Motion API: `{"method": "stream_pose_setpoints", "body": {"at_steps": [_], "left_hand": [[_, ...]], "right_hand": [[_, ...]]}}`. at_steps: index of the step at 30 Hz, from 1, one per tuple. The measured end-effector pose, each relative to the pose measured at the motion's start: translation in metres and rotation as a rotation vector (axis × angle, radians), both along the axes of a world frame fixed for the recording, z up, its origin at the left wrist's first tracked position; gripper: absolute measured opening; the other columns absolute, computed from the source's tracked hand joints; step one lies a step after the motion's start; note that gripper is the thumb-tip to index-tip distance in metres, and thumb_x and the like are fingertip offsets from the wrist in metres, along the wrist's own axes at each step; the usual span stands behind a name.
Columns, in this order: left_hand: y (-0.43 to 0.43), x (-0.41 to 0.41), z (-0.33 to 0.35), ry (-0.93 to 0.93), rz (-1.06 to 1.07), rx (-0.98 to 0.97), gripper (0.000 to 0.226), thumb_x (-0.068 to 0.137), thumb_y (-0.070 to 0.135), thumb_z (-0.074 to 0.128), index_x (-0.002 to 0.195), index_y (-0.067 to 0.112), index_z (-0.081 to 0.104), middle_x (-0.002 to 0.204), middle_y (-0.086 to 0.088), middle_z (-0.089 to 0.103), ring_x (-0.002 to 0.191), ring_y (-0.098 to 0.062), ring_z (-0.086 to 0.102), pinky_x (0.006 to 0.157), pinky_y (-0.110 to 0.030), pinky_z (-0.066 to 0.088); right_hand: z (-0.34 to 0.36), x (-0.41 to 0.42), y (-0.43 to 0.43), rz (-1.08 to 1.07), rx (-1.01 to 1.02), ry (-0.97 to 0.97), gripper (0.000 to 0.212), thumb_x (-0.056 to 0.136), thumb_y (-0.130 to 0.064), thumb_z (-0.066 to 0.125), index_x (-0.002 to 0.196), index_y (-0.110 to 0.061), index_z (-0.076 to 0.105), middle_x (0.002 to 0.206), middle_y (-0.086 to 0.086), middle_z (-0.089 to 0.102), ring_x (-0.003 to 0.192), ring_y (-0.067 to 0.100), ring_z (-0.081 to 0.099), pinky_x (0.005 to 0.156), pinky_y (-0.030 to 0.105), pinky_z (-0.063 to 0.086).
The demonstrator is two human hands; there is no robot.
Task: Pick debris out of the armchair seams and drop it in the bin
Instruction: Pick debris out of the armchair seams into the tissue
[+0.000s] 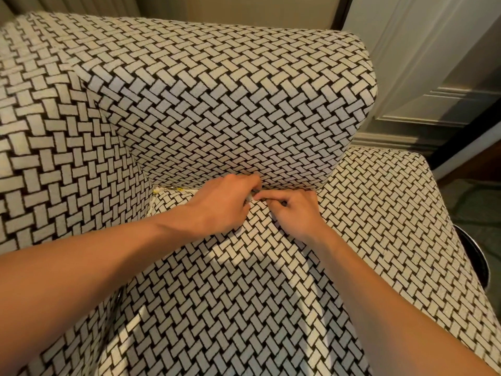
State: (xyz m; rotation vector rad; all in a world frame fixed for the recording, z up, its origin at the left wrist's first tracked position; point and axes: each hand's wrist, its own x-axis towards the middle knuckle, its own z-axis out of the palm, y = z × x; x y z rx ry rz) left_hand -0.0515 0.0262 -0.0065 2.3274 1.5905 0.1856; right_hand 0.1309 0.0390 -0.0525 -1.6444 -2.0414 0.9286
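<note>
The armchair (230, 109) is covered in black-and-cream basket-weave fabric. Both my hands work at the seam where the arm cushion meets the seat (271, 280). My left hand (219, 206) has its fingers curled into the seam. My right hand (295, 213) lies beside it, index finger stretched toward the left fingertips. A small pale scrap (250, 197) shows between the fingertips; which hand holds it I cannot tell. Further left in the seam lie small yellow and pale bits of debris (168, 189). No bin is clearly in view.
A white panelled door or wall (433, 85) stands behind the chair on the right. A dark round object with a shiny rim (473, 256) sits on the floor at the chair's right edge. Patterned floor (471, 202) shows beyond it.
</note>
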Motion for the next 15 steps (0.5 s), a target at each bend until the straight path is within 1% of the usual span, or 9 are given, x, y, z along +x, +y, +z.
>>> {"method": "stream_pose_setpoints", "body": {"at_steps": [3,5,6,8,10,13,14,15], "left_hand": [[0.002,-0.003,-0.002,0.009,-0.014,-0.067,0.037,0.09,0.017,0.065,0.125,0.028,0.058,0.117,0.006,0.068,0.1,-0.015,0.066,0.086,-0.037,0.058],[0.003,-0.004,-0.002,-0.01,-0.011,-0.092,0.033,0.09,0.014,0.066,0.12,0.026,0.062,0.117,0.005,0.068,0.102,-0.016,0.066,0.089,-0.037,0.057],[0.003,-0.004,-0.001,-0.018,-0.007,-0.093,0.029,0.09,0.011,0.066,0.116,0.025,0.064,0.113,0.004,0.068,0.099,-0.015,0.065,0.088,-0.038,0.057],[0.004,-0.004,0.0,-0.036,0.0,-0.078,0.025,0.089,0.004,0.063,0.106,0.023,0.066,0.101,0.004,0.067,0.088,-0.014,0.063,0.08,-0.037,0.058],[0.005,-0.005,0.001,-0.053,0.017,-0.074,0.025,0.089,0.002,0.06,0.102,0.022,0.067,0.091,0.005,0.066,0.079,-0.012,0.061,0.073,-0.034,0.056],[0.007,-0.003,0.004,-0.112,0.086,-0.125,0.024,0.089,-0.001,0.059,0.097,0.02,0.068,0.079,0.008,0.061,0.069,-0.01,0.057,0.06,-0.026,0.049],[0.008,-0.003,0.004,-0.138,0.117,-0.148,0.024,0.087,-0.001,0.059,0.093,0.021,0.066,0.078,0.008,0.062,0.071,-0.011,0.059,0.06,-0.028,0.05],[0.008,-0.002,0.004,-0.162,0.149,-0.17,0.024,0.085,-0.001,0.061,0.089,0.023,0.065,0.08,0.007,0.063,0.074,-0.013,0.061,0.064,-0.031,0.054]], "right_hand": [[-0.001,-0.001,-0.001,-0.021,0.011,0.031,0.031,0.102,-0.032,0.047,0.099,-0.057,0.066,0.061,0.007,0.066,0.078,0.009,0.065,0.105,0.022,0.002],[-0.004,-0.001,-0.001,-0.065,0.042,0.028,0.019,0.1,-0.035,0.051,0.103,-0.048,0.066,0.058,0.004,0.064,0.072,0.012,0.062,0.105,0.023,0.01],[-0.005,-0.002,-0.002,-0.083,0.055,0.018,0.017,0.099,-0.036,0.052,0.105,-0.044,0.065,0.056,0.0,0.061,0.072,0.014,0.06,0.105,0.025,0.014],[-0.006,-0.003,-0.003,-0.089,0.089,-0.019,0.019,0.097,-0.034,0.052,0.107,-0.042,0.066,0.053,-0.008,0.054,0.072,0.015,0.057,0.105,0.029,0.021],[-0.006,-0.005,-0.004,-0.083,0.135,-0.066,0.024,0.096,-0.033,0.05,0.11,-0.042,0.068,0.051,-0.01,0.05,0.07,0.013,0.055,0.107,0.035,0.028],[-0.009,-0.008,-0.003,-0.091,0.162,-0.1,0.031,0.093,-0.039,0.046,0.112,-0.044,0.069,0.052,-0.012,0.051,0.075,0.012,0.057,0.106,0.039,0.032],[-0.01,-0.009,-0.002,-0.096,0.165,-0.098,0.032,0.092,-0.041,0.045,0.112,-0.044,0.07,0.052,-0.011,0.053,0.075,0.012,0.058,0.106,0.038,0.032],[-0.01,-0.009,-0.003,-0.101,0.166,-0.098,0.033,0.091,-0.043,0.044,0.112,-0.044,0.07,0.052,-0.01,0.055,0.074,0.011,0.059,0.106,0.038,0.032]]}}
